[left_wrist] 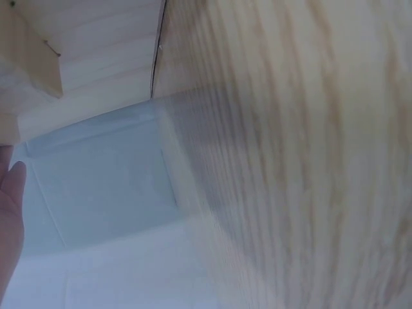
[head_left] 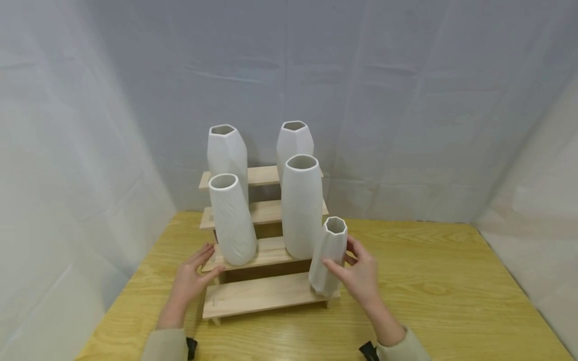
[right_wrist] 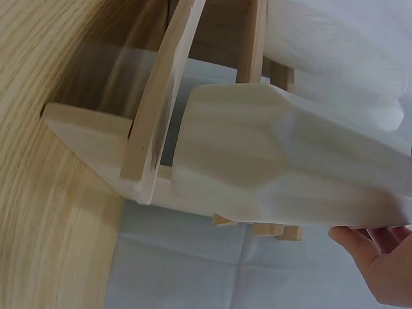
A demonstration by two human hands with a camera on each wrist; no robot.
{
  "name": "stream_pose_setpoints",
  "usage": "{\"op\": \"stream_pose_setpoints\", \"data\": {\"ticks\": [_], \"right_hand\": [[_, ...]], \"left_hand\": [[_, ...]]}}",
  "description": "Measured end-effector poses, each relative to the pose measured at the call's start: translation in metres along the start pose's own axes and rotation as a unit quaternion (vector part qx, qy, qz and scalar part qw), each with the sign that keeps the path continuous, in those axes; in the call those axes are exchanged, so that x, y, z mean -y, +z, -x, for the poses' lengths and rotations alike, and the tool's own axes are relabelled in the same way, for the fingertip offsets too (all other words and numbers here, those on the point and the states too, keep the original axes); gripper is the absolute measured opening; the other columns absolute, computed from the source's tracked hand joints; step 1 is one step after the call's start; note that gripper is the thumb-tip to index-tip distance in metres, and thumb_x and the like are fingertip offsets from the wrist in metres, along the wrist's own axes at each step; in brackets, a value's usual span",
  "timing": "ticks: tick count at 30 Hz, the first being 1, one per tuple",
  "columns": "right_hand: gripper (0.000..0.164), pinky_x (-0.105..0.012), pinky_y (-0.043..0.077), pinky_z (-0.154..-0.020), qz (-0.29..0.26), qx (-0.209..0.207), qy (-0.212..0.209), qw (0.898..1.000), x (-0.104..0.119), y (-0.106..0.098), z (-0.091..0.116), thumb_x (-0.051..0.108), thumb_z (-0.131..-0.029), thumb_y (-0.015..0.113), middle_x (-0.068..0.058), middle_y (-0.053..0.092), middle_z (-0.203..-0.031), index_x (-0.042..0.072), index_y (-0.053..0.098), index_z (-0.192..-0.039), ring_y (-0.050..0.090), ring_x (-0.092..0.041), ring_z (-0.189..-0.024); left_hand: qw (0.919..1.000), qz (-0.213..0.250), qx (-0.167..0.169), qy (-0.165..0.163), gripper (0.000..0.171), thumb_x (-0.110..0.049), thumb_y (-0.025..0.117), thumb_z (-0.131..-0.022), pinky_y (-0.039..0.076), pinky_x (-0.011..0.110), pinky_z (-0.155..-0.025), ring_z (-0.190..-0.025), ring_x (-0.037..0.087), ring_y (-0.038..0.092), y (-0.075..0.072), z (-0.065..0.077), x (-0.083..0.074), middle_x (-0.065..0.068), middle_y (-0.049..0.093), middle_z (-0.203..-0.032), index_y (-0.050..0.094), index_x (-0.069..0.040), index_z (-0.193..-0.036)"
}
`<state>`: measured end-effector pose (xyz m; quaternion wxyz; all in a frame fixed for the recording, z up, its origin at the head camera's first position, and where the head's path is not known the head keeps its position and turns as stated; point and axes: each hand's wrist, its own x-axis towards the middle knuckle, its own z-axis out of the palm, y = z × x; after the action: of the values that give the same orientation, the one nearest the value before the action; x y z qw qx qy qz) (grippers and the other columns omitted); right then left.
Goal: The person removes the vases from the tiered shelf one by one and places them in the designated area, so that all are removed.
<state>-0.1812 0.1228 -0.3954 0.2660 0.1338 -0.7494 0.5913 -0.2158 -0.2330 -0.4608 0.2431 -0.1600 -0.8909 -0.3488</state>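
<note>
My right hand point(head_left: 363, 277) grips a small white faceted vase point(head_left: 326, 260), thumb on its near side and fingers behind. The vase leans slightly, its base at the right end of the lowest step of a tiered wooden stand point(head_left: 259, 295). In the right wrist view a narrow gap shows along part of the vase's base beside the step. My left hand point(head_left: 189, 277) is at the stand's left end, fingers extended by the second step; whether it touches the wood I cannot tell. A textured white vase point(head_left: 232, 220) stands beside it. A tall smooth vase point(head_left: 301, 210) stands right on that step.
Two angular white vases, a left one point(head_left: 226, 150) and a right one point(head_left: 294, 142), stand toward the back of the stand. The stand sits on a wood-grain table point(head_left: 429, 291). Pale cloth point(head_left: 384, 100) hangs behind and at both sides.
</note>
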Motion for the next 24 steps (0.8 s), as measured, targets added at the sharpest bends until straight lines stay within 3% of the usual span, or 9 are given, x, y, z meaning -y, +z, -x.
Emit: {"op": "stream_pose_setpoints", "data": {"ticks": [11, 24], "right_hand": [[0.050, -0.029, 0.051, -0.074, 0.044, -0.034, 0.035, 0.998, -0.003, -0.025, -0.008, -0.005, -0.063, 0.077, -0.019, 0.059, -0.097, -0.008, 0.055, -0.107, 0.056, -0.023, -0.087], [0.051, -0.009, 0.046, -0.070, 0.066, -0.084, 0.047, 0.993, -0.008, -0.057, -0.015, -0.001, -0.064, 0.077, -0.018, 0.059, -0.102, -0.007, 0.055, -0.109, 0.053, -0.004, -0.085]], "left_hand": [[1.0000, -0.007, -0.003, 0.004, 0.053, -0.017, 0.075, -0.071, 0.041, 0.048, -0.085, -0.111, 0.037, 0.046, 0.000, 0.001, -0.001, 0.021, 0.050, -0.121, 0.055, 0.010, -0.112], [0.9997, -0.010, -0.010, 0.018, 0.053, -0.011, 0.076, -0.068, 0.041, 0.046, -0.084, -0.110, 0.037, 0.046, -0.001, 0.002, -0.005, 0.024, 0.051, -0.118, 0.055, 0.012, -0.110]]}}
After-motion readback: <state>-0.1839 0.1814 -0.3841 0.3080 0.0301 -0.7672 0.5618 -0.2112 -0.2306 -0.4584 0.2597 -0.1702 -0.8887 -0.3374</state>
